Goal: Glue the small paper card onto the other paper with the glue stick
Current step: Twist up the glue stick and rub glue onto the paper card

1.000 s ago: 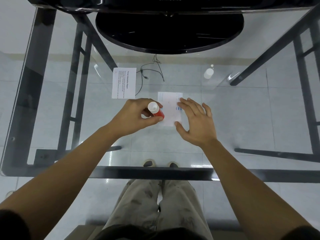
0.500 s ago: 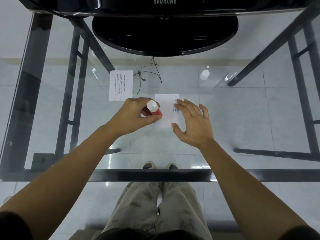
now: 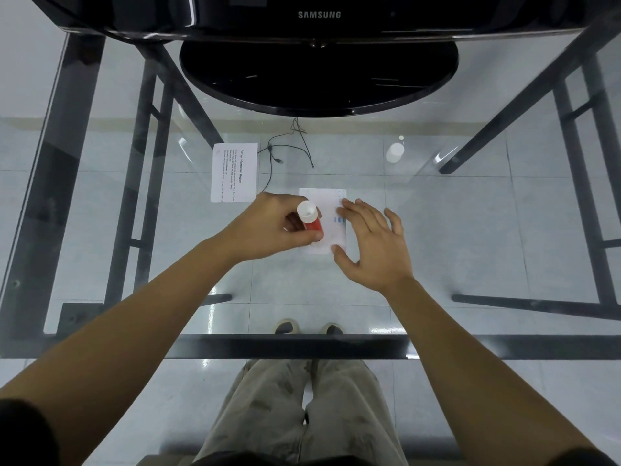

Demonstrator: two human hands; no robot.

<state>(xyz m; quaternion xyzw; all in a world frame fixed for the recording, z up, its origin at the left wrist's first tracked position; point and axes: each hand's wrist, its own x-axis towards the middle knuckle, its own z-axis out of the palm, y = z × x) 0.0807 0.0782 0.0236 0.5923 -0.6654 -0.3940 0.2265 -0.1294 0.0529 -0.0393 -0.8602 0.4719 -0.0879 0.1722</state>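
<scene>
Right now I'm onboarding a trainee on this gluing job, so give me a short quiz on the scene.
1. True or false: the left hand grips the glue stick.
2. Fill in: seen from the person, the printed sheet lies to the ____ of the small paper card.
3. What do the right hand fingers rest on? A) the printed sheet B) the small paper card C) the glue stick

Key: 1 true. 2 left. 3 B.
</scene>
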